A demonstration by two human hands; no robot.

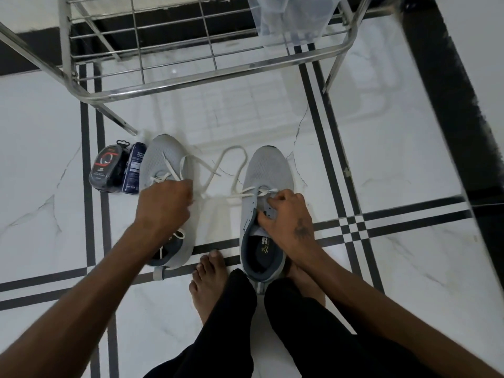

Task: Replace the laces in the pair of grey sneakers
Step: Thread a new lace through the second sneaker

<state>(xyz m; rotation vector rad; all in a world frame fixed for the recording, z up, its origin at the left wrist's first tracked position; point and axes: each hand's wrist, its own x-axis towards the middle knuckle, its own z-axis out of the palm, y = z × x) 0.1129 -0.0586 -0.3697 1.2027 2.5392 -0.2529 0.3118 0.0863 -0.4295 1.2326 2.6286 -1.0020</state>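
**Lacing on the floor**

While two grey shoes are sitting on the floor (409,165), the left hand (163,205) is pinching the lace (234,170) over the left shoe (161,162); the right hand (289,216) is gripping the right shoe (270,170) at its eyelets.

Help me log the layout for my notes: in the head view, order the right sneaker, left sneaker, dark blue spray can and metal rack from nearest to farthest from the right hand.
1. Right sneaker: under the right hand.
2. Left sneaker: across, leftward.
3. Dark blue spray can: beyond the left sneaker.
4. Metal rack: top of view.
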